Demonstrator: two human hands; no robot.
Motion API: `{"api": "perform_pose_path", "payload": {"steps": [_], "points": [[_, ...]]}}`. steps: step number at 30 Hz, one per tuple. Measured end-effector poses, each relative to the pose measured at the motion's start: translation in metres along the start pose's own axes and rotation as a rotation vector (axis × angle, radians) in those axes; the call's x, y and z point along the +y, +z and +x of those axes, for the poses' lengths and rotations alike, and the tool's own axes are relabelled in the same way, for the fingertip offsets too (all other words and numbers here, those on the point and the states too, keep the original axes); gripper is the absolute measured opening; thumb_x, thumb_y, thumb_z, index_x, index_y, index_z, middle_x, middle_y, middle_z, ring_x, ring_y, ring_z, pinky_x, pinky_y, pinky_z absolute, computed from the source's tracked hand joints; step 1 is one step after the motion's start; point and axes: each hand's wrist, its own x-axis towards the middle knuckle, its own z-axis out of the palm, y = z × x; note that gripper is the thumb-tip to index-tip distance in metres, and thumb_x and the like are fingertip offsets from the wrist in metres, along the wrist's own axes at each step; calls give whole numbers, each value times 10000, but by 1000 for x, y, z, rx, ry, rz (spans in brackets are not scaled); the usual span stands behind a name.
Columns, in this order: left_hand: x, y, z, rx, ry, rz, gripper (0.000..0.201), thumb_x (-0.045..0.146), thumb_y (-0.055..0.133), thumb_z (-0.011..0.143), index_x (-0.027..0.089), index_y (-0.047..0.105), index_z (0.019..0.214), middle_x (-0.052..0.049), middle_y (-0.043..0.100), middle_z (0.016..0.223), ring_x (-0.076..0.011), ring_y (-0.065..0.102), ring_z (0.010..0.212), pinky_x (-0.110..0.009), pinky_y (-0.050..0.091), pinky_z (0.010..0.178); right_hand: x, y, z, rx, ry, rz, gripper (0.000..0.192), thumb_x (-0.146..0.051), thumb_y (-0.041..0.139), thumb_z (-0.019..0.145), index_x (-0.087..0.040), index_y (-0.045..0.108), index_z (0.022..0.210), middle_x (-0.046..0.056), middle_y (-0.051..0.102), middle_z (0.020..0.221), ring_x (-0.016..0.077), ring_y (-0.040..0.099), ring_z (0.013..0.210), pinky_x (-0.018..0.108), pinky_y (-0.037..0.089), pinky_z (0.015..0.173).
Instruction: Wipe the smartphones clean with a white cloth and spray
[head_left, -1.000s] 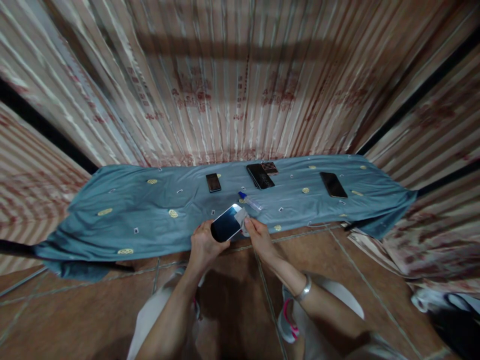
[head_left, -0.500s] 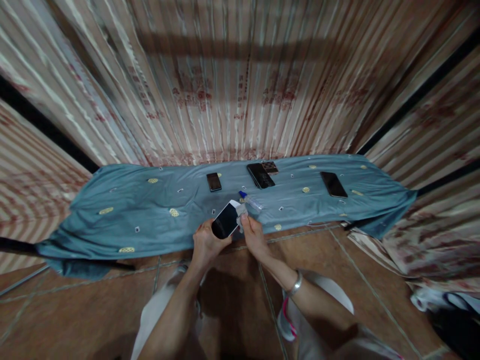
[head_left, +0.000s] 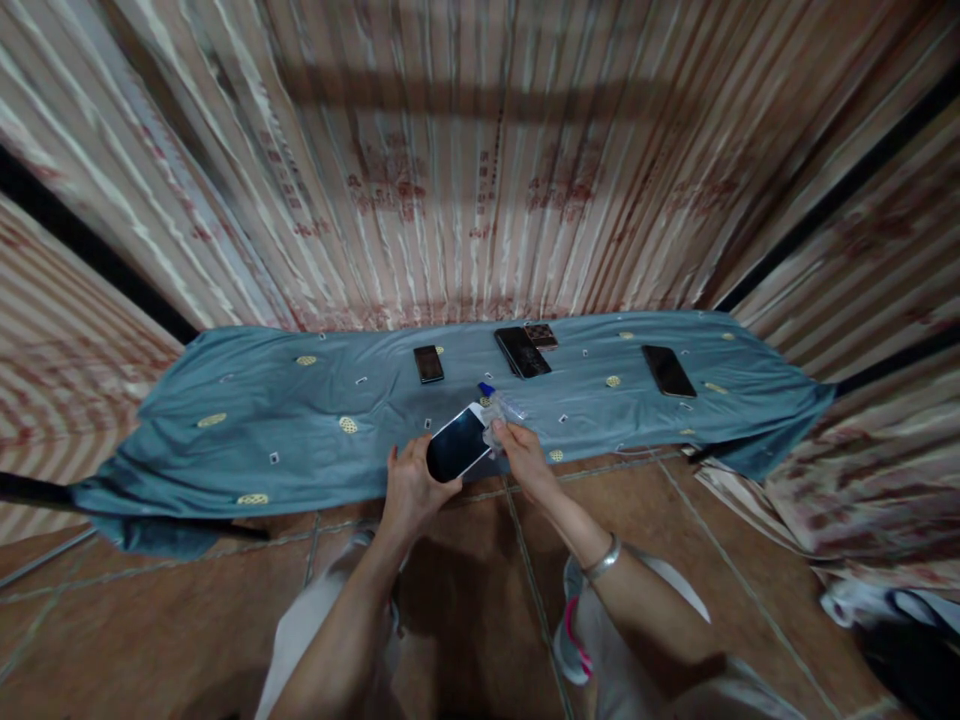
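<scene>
My left hand (head_left: 409, 487) grips a white-edged phone (head_left: 457, 443) with a dark screen, held tilted over the front edge of a blue-grey cloth (head_left: 247, 420) spread on the floor. My right hand (head_left: 525, 455) pinches a small pale wipe (head_left: 493, 432) against the phone's right end. A small clear bottle with a blue cap (head_left: 501, 400) lies on the cloth just beyond my right hand.
Three more dark phones lie on the cloth: a small one (head_left: 428, 363), a larger one (head_left: 522, 351) next to a patterned card, and one at the right (head_left: 668, 370). Striped curtains hang behind. Brown floor tiles lie in front; a dark bag (head_left: 900, 640) sits at the lower right.
The phone has tipped back and forth in my left hand. My right hand with the wipe has shifted along the phone's right end, and has ended slightly higher.
</scene>
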Motion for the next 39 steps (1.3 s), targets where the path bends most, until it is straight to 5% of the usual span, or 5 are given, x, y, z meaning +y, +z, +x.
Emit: {"api": "perform_pose_path", "payload": {"steps": [10, 21, 28, 34, 39], "points": [[6, -6, -20, -237, 141, -8, 552, 259, 716, 615, 169, 563, 1138, -126, 690, 1043, -309, 657, 1010, -571, 279, 1109, -6, -40, 5, -379, 50, -154, 567, -732, 587, 707, -192, 490, 563, -61, 363, 522, 86, 310, 523, 240, 223, 490], [7, -1, -31, -385, 320, 13, 559, 221, 698, 634, 172, 562, 1174, -137, 659, 1086, -321, 616, 1079, -635, 163, 1144, -18, -48, -3, -765, 151, -311, 406, -466, 691, 713, -178, 513, 489, -82, 350, 469, 67, 297, 482, 230, 159, 460], [0, -6, -24, -357, 368, -8, 623, 160, 659, 670, 169, 510, 1274, -178, 595, 1302, -341, 475, 1305, -633, 84, 1162, -8, -41, -7, -666, 209, -181, 367, -451, 762, 666, -164, 582, 525, -81, 402, 467, 68, 324, 487, 221, 178, 473], [-2, -10, -6, 61, 35, -351, 1020, 320, 725, 723, 173, 104, 1519, -229, 211, 1589, -321, 262, 1454, -536, 266, 1144, -4, -33, -12, -423, 241, 127, 523, -675, 737, 615, -168, 611, 620, -30, 528, 564, 99, 430, 536, 239, 312, 519], [9, 0, -1, 88, -400, -1081, 739, 538, 676, 746, 184, 502, 1370, -163, 549, 1392, -334, 545, 1243, -463, 469, 987, -2, -13, -16, -270, 270, 345, 520, -675, 773, 573, -179, 643, 656, -15, 574, 597, 105, 491, 548, 257, 406, 559]]}}
